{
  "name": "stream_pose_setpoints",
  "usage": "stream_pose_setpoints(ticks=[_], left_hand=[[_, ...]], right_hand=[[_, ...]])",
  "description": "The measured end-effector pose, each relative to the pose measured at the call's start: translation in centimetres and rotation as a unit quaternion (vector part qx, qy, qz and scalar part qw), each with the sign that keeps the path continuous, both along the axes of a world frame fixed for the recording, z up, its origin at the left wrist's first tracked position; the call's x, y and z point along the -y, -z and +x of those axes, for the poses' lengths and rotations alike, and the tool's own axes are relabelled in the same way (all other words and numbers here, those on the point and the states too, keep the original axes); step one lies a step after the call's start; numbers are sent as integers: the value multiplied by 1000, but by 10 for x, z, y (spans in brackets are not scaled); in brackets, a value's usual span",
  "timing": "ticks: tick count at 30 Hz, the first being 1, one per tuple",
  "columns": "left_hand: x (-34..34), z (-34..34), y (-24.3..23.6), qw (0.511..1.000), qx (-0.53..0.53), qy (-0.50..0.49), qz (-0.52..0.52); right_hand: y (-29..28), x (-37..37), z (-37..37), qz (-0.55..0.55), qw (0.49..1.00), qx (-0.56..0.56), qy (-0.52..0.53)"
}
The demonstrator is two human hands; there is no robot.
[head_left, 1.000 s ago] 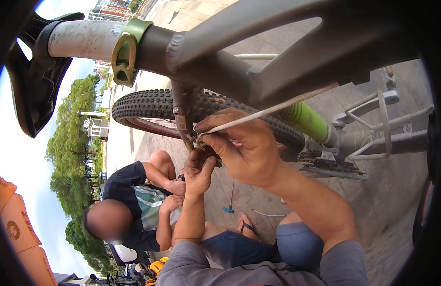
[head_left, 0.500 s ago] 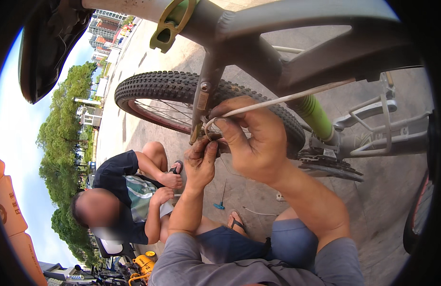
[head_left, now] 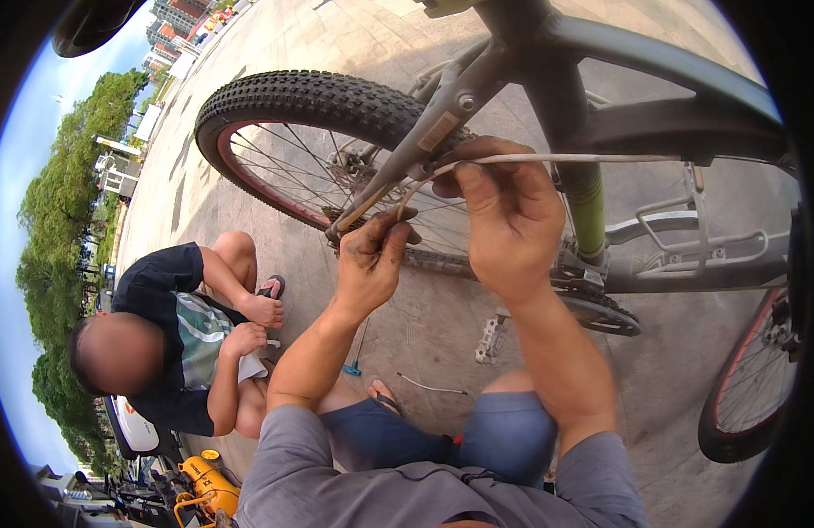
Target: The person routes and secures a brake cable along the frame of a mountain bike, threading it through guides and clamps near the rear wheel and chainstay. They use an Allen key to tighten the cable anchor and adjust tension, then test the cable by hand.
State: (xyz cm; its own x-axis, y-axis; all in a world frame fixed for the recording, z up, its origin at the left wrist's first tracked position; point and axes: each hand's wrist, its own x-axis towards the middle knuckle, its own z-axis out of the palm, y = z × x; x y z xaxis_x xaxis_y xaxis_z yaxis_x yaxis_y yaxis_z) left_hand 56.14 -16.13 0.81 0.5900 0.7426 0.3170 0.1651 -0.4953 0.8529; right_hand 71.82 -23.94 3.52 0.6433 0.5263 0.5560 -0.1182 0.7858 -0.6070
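White cable housing (head_left: 600, 158), pinched between closed fingertips of right hand (head_left: 512, 216) and, leftward, left hand (head_left: 370, 255), seems mid-bending beside seatstay (head_left: 449, 110); next needs steady guiding.

Below the left hand (head_left: 367, 264), a blue-handled tool (head_left: 352, 368) lies on the paving (head_left: 424, 330), with a short loose pale cable (head_left: 431, 385) to its right. Out to that hand's left, a person (head_left: 151, 290) in a dark top with a patterned front sits low, knees bent. Farther left rise green trees (head_left: 59, 238); a pale booth (head_left: 118, 174) and buildings (head_left: 171, 26) stand up and left of the hand, a yellow tank (head_left: 211, 487) down and left.
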Motion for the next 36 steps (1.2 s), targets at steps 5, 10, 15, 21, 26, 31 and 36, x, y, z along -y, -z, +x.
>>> stream_pose_setpoints(ticks=[5,10,15,21,26,31,36], left_hand=[[6,5,4,1000,-5,18,23],[4,4,3,998,-15,18,53],[-1,0,5,999,26,-10,18],[2,-1,14,993,89,-34,-72],[21,-4,32,977,158,20,-140],[27,-7,38,977,155,33,-143],[25,-12,38,968,179,29,-172]], right_hand=[[-5,2,-3,11,1000,-26,-1],[-3,3,0,-9,1000,18,15],[-3,0,1,-3,1000,-8,-12],[-5,-3,3,13,999,-41,-24],[-1,-9,3,29,999,-30,-17],[-2,-11,2,35,999,-33,-11],[1,-12,4,40,999,-22,-9]])
